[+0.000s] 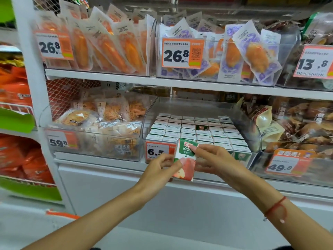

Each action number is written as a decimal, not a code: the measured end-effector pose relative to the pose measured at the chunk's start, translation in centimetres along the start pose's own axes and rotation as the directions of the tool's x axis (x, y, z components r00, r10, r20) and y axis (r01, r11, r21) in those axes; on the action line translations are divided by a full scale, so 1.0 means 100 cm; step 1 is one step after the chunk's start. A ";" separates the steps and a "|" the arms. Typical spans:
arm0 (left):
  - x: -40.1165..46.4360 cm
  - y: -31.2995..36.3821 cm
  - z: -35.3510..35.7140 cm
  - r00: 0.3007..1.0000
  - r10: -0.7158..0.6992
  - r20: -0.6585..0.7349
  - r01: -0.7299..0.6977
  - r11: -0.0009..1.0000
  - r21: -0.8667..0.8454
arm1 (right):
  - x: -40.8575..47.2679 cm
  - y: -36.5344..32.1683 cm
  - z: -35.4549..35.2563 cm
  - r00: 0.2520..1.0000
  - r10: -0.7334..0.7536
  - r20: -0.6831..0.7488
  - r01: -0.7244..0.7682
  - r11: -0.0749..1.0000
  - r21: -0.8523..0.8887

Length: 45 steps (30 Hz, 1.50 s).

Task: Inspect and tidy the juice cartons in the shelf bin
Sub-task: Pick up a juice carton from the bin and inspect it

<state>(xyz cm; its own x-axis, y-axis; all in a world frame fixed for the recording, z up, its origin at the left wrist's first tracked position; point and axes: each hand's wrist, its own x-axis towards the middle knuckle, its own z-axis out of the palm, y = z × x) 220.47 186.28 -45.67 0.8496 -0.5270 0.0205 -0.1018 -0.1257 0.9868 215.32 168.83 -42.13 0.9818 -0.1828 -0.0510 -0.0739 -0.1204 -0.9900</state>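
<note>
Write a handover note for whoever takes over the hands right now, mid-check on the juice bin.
Left hand: pinching the lower left of one apple juice carton.
Right hand: pinching its top right corner.
The carton is held in front of the clear bin, outside it.
Bin cartons stand in rows; one gap shows mid-back.
Done: one carton out for inspection.
Left: finish checking it, return it, straighten rows.

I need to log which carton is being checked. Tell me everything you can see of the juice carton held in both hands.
The juice carton is a small paperboard box, green on top with white "100%" print, a red apple pictured below. It looks intact, tilted slightly, held in front of the clear bin. The left hand grips its lower left; the right hand pinches its upper right corner.
</note>
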 end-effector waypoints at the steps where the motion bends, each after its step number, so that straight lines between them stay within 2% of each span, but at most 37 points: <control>1: 0.001 -0.001 -0.001 1.000 0.007 0.008 -0.007 1.000 0.017 | 0.000 0.002 0.000 1.000 -0.016 -0.004 0.016 1.000 -0.006; 5: 0.003 0.000 -0.004 0.997 0.079 0.025 -0.079 0.996 0.035 | 0.000 0.006 0.002 0.994 -0.074 -0.083 0.074 0.997 0.001; 10: 0.009 0.002 -0.006 0.991 0.132 0.001 -0.132 0.991 0.022 | -0.001 0.007 0.004 0.994 -0.085 -0.073 0.083 0.996 -0.038; 12: 0.009 0.000 -0.005 0.991 0.133 -0.018 -0.133 0.991 0.017 | 0.000 0.008 0.003 0.997 -0.064 -0.035 0.062 0.997 -0.053; 15: 0.010 -0.001 -0.004 0.994 0.074 -0.084 -0.081 0.994 -0.079 | -0.003 0.009 0.002 0.995 0.018 0.102 -0.007 0.995 -0.104; 18: 0.010 -0.001 -0.005 0.995 0.030 -0.091 -0.042 0.991 -0.130 | -0.006 0.010 0.004 0.986 0.016 0.165 0.004 0.992 -0.122; 22: 0.010 -0.002 -0.010 0.995 0.055 -0.084 -0.066 0.990 -0.129 | -0.005 0.009 0.005 0.993 -0.019 0.115 0.033 0.992 -0.119; 26: 0.012 -0.003 -0.015 0.974 0.137 -0.178 -0.141 0.990 -0.010 | -0.005 0.010 0.011 0.996 -0.081 0.025 0.084 0.981 -0.177; 31: 0.012 0.000 -0.012 0.975 0.082 -0.204 -0.095 0.994 -0.056 | -0.006 0.016 0.024 0.970 -0.205 -0.133 0.141 0.914 -0.381; 34: 0.012 0.002 -0.015 0.977 0.115 -0.179 -0.123 0.992 -0.036 | -0.007 0.019 0.028 0.958 -0.262 -0.113 0.184 0.871 -0.456; 38: 0.010 0.003 -0.022 0.971 0.222 -0.089 -0.220 0.975 0.028 | -0.004 0.012 0.013 0.976 -0.215 0.017 0.208 0.916 -0.343; 41: 0.010 0.003 -0.023 0.956 0.290 -0.046 -0.286 0.955 0.081 | -0.005 0.006 0.001 0.974 -0.223 0.042 0.227 0.949 -0.219; 43: 0.011 0.002 -0.022 0.938 0.340 -0.062 -0.330 0.935 0.130 | -0.008 0.004 0.001 0.975 -0.217 0.040 0.220 0.971 -0.092; 45: 0.011 0.001 -0.022 0.926 0.367 -0.091 -0.349 0.922 0.168 | -0.010 0.002 0.006 0.978 -0.210 0.001 0.210 0.976 -0.054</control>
<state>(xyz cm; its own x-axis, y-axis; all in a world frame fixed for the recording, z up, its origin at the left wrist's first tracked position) 222.56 187.49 -45.22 0.7963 -0.4580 0.3952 -0.4771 -0.0737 0.8758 214.43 169.57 -42.31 0.9756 -0.1526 0.1579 0.1243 -0.2089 -0.9700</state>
